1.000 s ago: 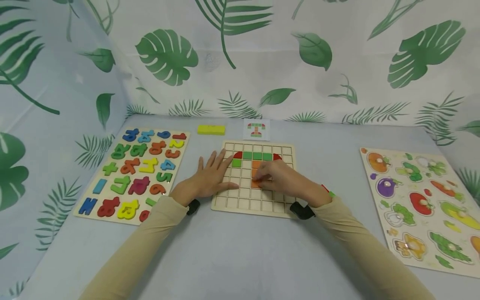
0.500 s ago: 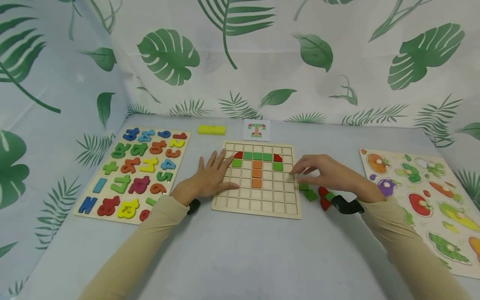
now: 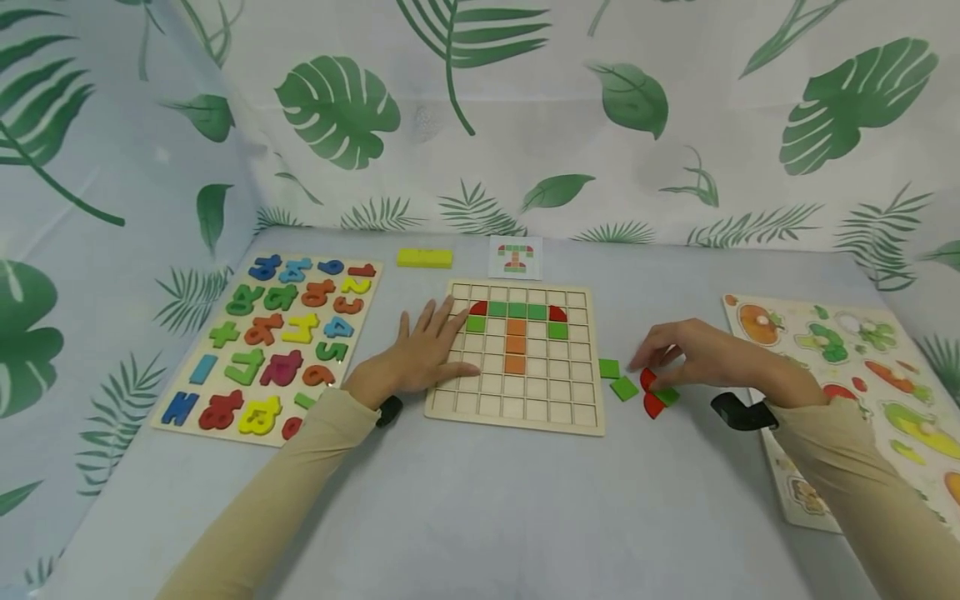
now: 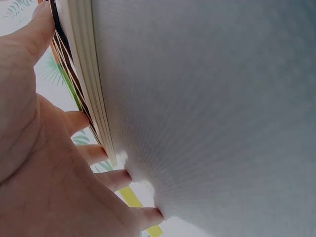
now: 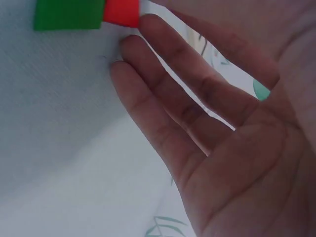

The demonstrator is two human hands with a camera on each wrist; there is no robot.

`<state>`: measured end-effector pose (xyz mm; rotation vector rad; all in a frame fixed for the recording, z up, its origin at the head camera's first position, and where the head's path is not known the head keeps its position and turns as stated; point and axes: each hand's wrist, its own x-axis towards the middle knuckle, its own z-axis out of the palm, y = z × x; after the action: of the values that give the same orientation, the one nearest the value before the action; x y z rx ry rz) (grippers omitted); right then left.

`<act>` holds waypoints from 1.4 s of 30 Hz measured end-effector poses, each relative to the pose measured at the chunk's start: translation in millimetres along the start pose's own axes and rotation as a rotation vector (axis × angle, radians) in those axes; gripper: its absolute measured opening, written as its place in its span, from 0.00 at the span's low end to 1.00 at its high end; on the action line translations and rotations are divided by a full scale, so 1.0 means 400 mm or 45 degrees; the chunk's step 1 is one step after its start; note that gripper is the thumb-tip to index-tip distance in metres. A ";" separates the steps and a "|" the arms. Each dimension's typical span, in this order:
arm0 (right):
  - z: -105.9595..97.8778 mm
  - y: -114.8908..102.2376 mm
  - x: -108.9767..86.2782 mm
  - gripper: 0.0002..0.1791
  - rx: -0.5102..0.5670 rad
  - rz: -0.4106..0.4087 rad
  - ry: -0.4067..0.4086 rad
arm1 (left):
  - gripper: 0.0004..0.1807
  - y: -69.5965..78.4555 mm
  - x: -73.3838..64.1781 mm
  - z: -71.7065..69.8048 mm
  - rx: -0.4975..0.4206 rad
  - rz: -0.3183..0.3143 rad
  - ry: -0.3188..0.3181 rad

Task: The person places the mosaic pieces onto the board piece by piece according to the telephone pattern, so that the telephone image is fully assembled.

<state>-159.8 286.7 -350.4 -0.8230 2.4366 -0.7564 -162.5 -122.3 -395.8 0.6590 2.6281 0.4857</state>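
Note:
A wooden grid board [image 3: 465,407] holds a T of tiles: a green row [image 3: 517,310], red quarter-circle tiles [image 3: 557,313] at both ends, green squares [image 3: 558,331] beneath them and an orange stem [image 3: 515,343]. My left hand [image 3: 416,354] rests flat on the board's left edge with fingers spread, also seen in the left wrist view. My right hand [image 3: 697,357] is over loose tiles right of the board. Its thumb and index fingertips are right at a red quarter-circle tile [image 3: 647,380]. Another red quarter-circle [image 3: 653,407] and a green square [image 3: 667,395] lie against it.
Two loose green squares [image 3: 623,388] lie beside the board. Behind it are a pattern card [image 3: 515,257] and a yellow block [image 3: 424,257]. A number puzzle [image 3: 360,312] stands left, a vegetable puzzle [image 3: 795,487] right, partly under the right forearm. A leaf-print cloth [image 3: 480,150] hangs behind.
My right hand has left the board and moved right to the loose tiles. A green square now shows under the right red quarter-circle. The left hand has stayed put.

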 end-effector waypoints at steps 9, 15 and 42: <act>0.015 0.006 0.018 0.13 -0.038 0.021 0.078 | 0.51 0.003 0.000 0.003 0.014 0.009 0.012; 0.013 0.005 0.028 0.11 -0.032 0.039 0.097 | 0.51 0.004 -0.001 0.001 0.010 0.009 0.013; -0.007 -0.087 0.060 0.11 -0.108 -0.131 0.214 | 0.52 0.001 -0.002 0.002 0.003 0.022 0.029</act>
<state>-164.8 248.8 -332.4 -0.9586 2.6070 -0.7938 -161.6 -122.2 -396.0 0.6813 2.6465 0.4981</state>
